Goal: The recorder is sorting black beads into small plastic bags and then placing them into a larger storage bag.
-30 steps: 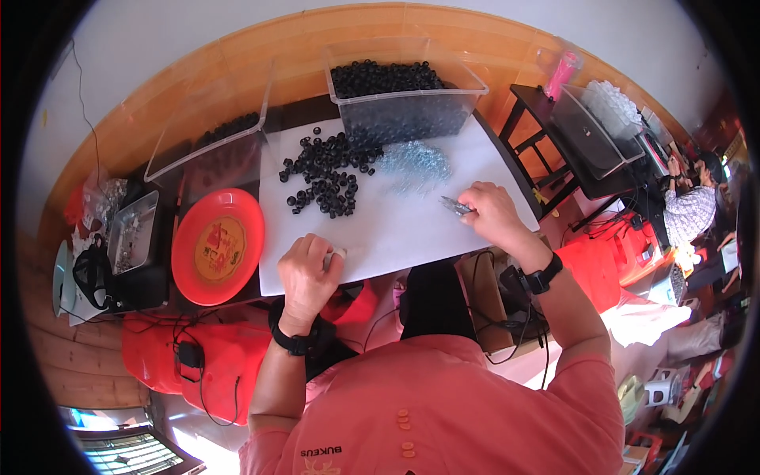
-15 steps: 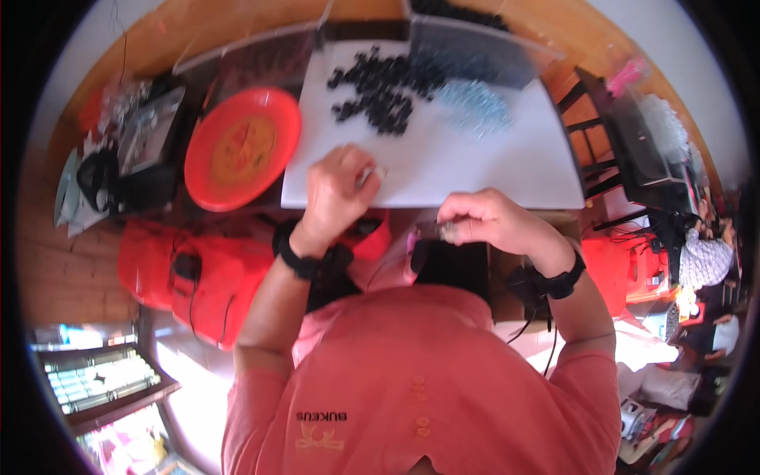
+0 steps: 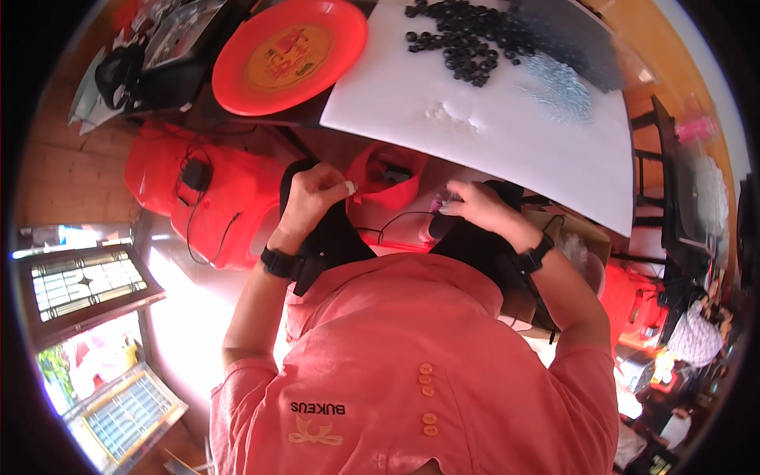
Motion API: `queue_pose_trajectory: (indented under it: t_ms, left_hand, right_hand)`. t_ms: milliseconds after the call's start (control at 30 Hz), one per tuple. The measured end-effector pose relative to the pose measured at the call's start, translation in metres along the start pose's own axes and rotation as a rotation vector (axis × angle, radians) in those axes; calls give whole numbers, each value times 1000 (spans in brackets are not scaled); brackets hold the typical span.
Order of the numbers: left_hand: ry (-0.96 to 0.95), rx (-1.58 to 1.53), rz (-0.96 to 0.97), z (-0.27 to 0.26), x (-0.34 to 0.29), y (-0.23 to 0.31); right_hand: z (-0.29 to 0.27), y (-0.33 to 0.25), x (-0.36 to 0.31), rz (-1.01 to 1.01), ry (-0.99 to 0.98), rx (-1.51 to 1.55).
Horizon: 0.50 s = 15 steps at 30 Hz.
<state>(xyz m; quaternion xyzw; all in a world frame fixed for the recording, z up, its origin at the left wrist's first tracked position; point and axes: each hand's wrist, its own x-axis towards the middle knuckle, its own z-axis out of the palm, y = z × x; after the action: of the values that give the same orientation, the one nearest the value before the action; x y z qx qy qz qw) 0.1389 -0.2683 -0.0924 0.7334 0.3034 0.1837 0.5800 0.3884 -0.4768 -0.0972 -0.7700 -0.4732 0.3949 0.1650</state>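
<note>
Over my lap, in front of the table edge, both hands are held apart. My left hand (image 3: 315, 196) pinches a small whitish piece (image 3: 349, 188) between thumb and fingertips. My right hand (image 3: 481, 209) has its thumb and fingers drawn together; whatever is between them is too small and blurred to make out. On the white board (image 3: 546, 162) lie a pile of small black round parts (image 3: 467, 47), a heap of pale blue clear pieces (image 3: 558, 89) and, closer to me, a few whitish clear bits (image 3: 457, 115).
A red round tray (image 3: 237, 75) sits left of the board. A clear plastic bin (image 3: 582, 47) stands behind the piles. Below the table edge are a red bag (image 3: 388, 192) and red plastic stools (image 3: 237, 178); a cardboard box (image 3: 590, 237) stands by my right arm.
My view has tilted, so the table sits higher in the picture. My left hand has drawn back from above the board to over my lap. The whitish bits now show on the board.
</note>
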Motion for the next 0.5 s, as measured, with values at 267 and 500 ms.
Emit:
queue_pose_trajectory:
  t_ms: [267, 500]
  left_hand:
    - [-28, -153, -460, 1, 14, -34]
    - [133, -498, -599, -9, 18, -77]
  right_hand:
    - [40, 22, 117, -169, 150, 15]
    - [139, 140, 214, 97, -166, -235]
